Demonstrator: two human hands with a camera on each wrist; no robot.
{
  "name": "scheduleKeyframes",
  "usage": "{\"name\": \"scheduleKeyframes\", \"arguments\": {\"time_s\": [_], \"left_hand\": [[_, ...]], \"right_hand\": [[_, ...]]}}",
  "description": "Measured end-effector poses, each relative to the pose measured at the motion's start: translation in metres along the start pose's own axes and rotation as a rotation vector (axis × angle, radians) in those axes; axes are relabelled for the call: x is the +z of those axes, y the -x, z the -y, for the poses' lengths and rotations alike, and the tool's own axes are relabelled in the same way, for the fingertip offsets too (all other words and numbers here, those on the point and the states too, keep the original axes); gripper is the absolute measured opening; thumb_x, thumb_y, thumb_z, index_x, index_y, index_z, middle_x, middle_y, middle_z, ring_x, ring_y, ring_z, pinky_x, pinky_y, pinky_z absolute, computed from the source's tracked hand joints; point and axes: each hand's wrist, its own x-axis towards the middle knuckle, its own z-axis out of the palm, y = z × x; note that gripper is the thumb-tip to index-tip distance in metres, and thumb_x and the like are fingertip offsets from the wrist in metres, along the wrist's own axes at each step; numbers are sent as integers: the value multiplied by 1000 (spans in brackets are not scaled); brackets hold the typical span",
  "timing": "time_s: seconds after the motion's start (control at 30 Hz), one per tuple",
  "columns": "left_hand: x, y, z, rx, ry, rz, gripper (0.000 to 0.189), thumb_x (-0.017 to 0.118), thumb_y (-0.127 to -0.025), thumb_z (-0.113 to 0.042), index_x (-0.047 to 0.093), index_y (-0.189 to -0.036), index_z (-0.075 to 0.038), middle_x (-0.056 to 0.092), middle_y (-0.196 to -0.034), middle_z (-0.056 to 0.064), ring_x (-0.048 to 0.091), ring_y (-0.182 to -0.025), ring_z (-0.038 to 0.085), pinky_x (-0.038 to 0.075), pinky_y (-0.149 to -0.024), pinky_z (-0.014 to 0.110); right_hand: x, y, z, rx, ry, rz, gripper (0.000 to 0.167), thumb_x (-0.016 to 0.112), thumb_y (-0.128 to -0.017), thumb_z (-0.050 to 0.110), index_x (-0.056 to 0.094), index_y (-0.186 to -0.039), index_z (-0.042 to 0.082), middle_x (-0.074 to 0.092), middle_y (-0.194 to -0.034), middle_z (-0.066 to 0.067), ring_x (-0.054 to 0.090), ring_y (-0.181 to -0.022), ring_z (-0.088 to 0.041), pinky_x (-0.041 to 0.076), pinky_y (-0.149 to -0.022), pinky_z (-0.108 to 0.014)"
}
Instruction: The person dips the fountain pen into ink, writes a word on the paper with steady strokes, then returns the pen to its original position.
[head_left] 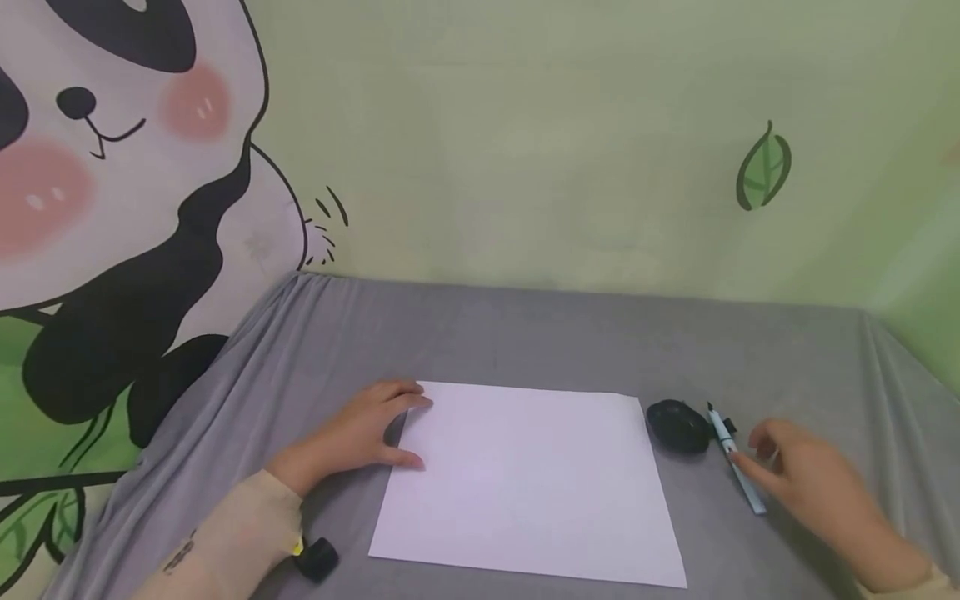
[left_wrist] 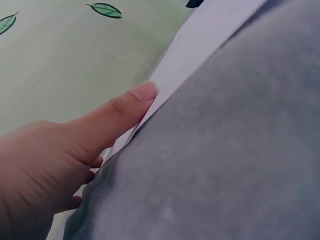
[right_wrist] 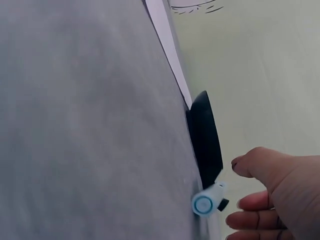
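Observation:
A white sheet of paper (head_left: 525,483) lies flat on the grey cloth. My left hand (head_left: 371,427) rests at its left edge, with fingertips and thumb spread over the margin; in the left wrist view the thumb (left_wrist: 120,111) lies along the paper's edge. To the right of the sheet sits a black rounded object (head_left: 678,426), shaped like a computer mouse. Beside it lies a light blue pen (head_left: 738,467), dark tip pointing away. My right hand (head_left: 821,487) hovers just right of the pen, fingers loosely bent. The right wrist view shows a gap between the fingers and the pen (right_wrist: 207,200).
Grey cloth (head_left: 525,333) covers the table and hangs in folds at the left. Behind it stands a pale green wall (head_left: 525,167) with a painted panda and a leaf. A small black object (head_left: 318,560) shows by the left sleeve.

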Motion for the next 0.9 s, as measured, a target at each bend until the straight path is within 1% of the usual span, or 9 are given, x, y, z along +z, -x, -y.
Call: {"name": "scheduleKeyframes", "arguments": {"time_s": [0.2, 0.37, 0.47, 0.7, 0.9], "left_hand": [[1, -1, 1, -6, 5, -6, 77, 82, -68, -49, 58, -130, -11, 53, -137, 13, 48, -128, 35, 39, -104, 55], [1, -3, 0, -5, 9, -11, 76, 82, -68, -50, 58, -130, -12, 53, -137, 12, 49, -127, 34, 39, -104, 55], [0, -2, 0, -5, 12, -11, 76, 82, -68, -49, 58, -130, -12, 53, -137, 12, 48, -127, 34, 39, -104, 55], [-2, -1, -1, -6, 17, -8, 75, 82, -69, -47, 58, -130, -11, 53, -137, 13, 48, -127, 34, 37, -105, 56], [0, 0, 2, -19, 26, 3, 75, 82, -69, -48, 58, -131, -12, 52, -138, 12, 48, -128, 34, 37, -105, 56]], "right_hand": [[0, 1, 3, 60, 1, 80, 27, 76, -79, 29, 60, -84, 8, 59, -72, 2, 48, -62, -8, 38, -53, -25], [1, 2, 3, 102, 7, 123, 28, 75, -80, 32, 57, -79, 11, 55, -67, 3, 43, -58, -9, 33, -52, -26], [3, 3, 3, 108, 11, 136, 28, 75, -80, 32, 55, -75, 13, 53, -63, 5, 41, -56, -10, 31, -50, -26], [6, 4, 5, 86, 25, 132, 30, 73, -81, 29, 49, -67, 17, 46, -55, 6, 37, -52, -10, 27, -47, -26], [7, 4, 5, 103, 32, 155, 26, 69, -83, 25, 50, -70, 15, 45, -56, 5, 38, -52, -12, 28, -47, -27]]}}
